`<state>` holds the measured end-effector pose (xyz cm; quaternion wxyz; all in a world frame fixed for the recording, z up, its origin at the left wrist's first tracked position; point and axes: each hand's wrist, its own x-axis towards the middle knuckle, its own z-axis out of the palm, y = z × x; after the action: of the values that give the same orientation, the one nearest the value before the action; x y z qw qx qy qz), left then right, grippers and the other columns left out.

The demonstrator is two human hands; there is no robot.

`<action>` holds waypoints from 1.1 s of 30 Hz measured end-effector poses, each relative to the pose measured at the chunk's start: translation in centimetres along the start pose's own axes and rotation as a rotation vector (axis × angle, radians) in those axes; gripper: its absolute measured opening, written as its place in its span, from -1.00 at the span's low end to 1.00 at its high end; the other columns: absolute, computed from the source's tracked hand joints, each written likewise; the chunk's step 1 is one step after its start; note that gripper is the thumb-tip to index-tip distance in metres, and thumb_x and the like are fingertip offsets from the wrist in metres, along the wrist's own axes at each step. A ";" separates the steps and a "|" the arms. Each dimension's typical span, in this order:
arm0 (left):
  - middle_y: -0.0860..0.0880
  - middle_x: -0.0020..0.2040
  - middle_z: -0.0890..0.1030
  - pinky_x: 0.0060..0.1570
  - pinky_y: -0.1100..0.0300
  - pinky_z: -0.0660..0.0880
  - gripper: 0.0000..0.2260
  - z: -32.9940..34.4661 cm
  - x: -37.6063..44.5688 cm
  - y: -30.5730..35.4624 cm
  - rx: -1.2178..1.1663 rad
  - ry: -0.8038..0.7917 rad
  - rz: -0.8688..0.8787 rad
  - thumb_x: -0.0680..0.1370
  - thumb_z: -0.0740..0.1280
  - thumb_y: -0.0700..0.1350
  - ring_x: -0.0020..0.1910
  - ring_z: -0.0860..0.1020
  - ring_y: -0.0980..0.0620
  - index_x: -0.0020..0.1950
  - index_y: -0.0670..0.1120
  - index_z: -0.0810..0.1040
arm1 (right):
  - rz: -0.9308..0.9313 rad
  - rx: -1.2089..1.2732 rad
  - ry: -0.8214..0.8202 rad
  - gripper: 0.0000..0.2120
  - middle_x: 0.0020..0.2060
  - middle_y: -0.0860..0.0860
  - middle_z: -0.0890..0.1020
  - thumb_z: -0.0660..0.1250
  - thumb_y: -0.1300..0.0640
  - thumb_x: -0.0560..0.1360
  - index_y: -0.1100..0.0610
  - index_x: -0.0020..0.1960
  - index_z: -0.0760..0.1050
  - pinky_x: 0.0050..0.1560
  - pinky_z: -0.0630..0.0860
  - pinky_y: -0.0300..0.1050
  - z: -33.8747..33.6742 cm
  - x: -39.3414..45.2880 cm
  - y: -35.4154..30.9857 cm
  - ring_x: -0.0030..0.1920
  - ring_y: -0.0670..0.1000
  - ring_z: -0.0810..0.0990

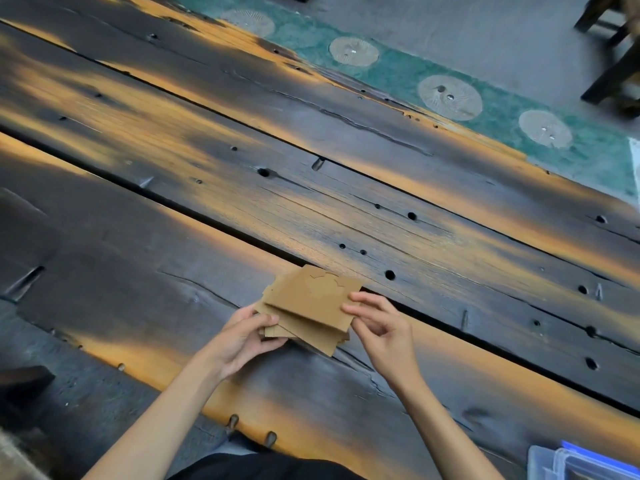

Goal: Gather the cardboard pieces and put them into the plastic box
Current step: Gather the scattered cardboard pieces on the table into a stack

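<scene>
Left hand (pixel 247 336) grips the near-left corner of the cardboard pieces (pixel 308 311), thumb on top, fingers curled under. Right hand (pixel 379 325) pinches the right edge of the same stack between thumb and fingertips. Stack is loose and fanned, several layers offset, top sheet has a jagged cutout; it is held over or just touching the wooden table (pixel 311 202), cannot tell which.

Risk: layers are not squared up, so a lower piece could slide out if either pinch loosens during the carry. Thin sheets may also bend or snag on the box rim if they go in tilted.

Plastic box (pixel 585 462) sits at the near-right corner, well apart from the stack, only partly in frame; whether it is open cannot be told for sure. Path from stack to box across the table looks clear. Dark block (pixel 24 379) at near left, off the route. Green patterned mat (pixel 450 88) runs along the far edge; chair legs (pixel 609 74) at far right. No loose cardboard visible elsewhere on the table.
</scene>
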<state>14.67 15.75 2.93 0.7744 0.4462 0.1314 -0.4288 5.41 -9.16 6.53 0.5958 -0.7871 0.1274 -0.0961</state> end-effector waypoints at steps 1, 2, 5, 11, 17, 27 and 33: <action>-0.24 0.05 0.68 -0.01 -0.01 0.64 -0.75 0.0 -0.1 0.2 -0.002 -0.034 0.001 0.40 0.50 -0.23 0.05 0.69 -0.17 0.08 -0.15 0.68 | -0.005 -0.020 -0.028 -0.66 0.13 -0.15 0.67 0.41 0.43 0.51 0.03 0.02 0.76 0.19 0.62 0.05 0.1 -0.1 0.3 0.23 -0.03 0.63; -0.25 0.10 0.68 0.01 0.00 0.64 -0.72 0.2 -0.6 0.1 -0.004 -0.062 0.006 0.40 0.51 -0.22 0.07 0.68 -0.17 0.11 -0.16 0.68 | -0.029 -0.067 -0.055 -0.65 0.14 -0.17 0.67 0.41 0.40 0.51 -0.02 0.02 0.76 0.24 0.58 0.07 -0.1 -0.6 0.4 0.27 -0.04 0.60; -0.27 0.19 0.66 0.03 0.02 0.64 -0.71 0.3 -1.1 0.5 -0.005 -0.113 0.014 0.46 0.45 -0.26 0.13 0.67 -0.17 0.18 -0.17 0.66 | -0.072 -0.177 -0.104 -0.65 0.18 -0.19 0.67 0.42 0.37 0.51 -0.07 0.03 0.74 0.40 0.46 -0.01 -0.6 -1.0 0.9 0.36 -0.12 0.53; -0.31 0.26 0.62 0.07 -0.01 0.65 -0.53 0.8 -1.5 0.1 0.030 -0.169 -0.025 0.43 0.48 -0.30 0.19 0.64 -0.23 0.33 -0.27 0.54 | -0.171 -0.288 -0.143 -0.70 0.22 -0.07 0.66 0.40 0.43 0.50 0.07 0.03 0.72 0.43 0.43 -0.01 -1.6 -2.2 1.0 0.40 -0.08 0.51; -0.25 0.19 0.64 0.09 -0.13 0.62 -0.52 1.7 -1.2 -0.9 -0.050 -0.228 -0.066 0.37 0.50 -0.27 0.14 0.64 -0.20 0.29 -0.22 0.57 | -0.247 -0.418 -0.171 -0.72 0.26 0.03 0.63 0.35 0.46 0.53 0.16 0.05 0.70 0.42 0.44 0.08 -2.6 -3.4 1.3 0.42 0.09 0.50; -0.26 0.17 0.67 -0.02 -0.03 0.66 -0.60 5.5 0.3 -3.1 0.006 -0.081 -0.064 0.43 0.41 -0.23 0.06 0.68 -0.12 0.27 -0.24 0.52 | -0.246 -0.524 -0.119 -0.63 0.29 -0.01 0.61 0.25 0.52 0.52 0.13 0.04 0.68 0.41 0.42 0.06 -4.7 -4.0 2.4 0.45 0.06 0.46; -0.24 0.17 0.69 -0.07 0.01 0.67 -0.59 6.2 1.0 -3.7 0.104 -0.065 -0.079 0.41 0.41 -0.25 0.07 0.69 -0.12 0.26 -0.25 0.52 | 0.088 -0.259 0.041 -0.68 0.38 -0.13 0.52 0.32 0.32 0.55 -0.07 0.01 0.69 0.33 0.52 0.04 -5.3 -5.3 2.3 0.44 -0.17 0.42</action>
<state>11.31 9.36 3.70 0.7367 0.4660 0.1012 -0.4794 -1.45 -12.97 5.72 0.4902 -0.8489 0.1854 -0.0688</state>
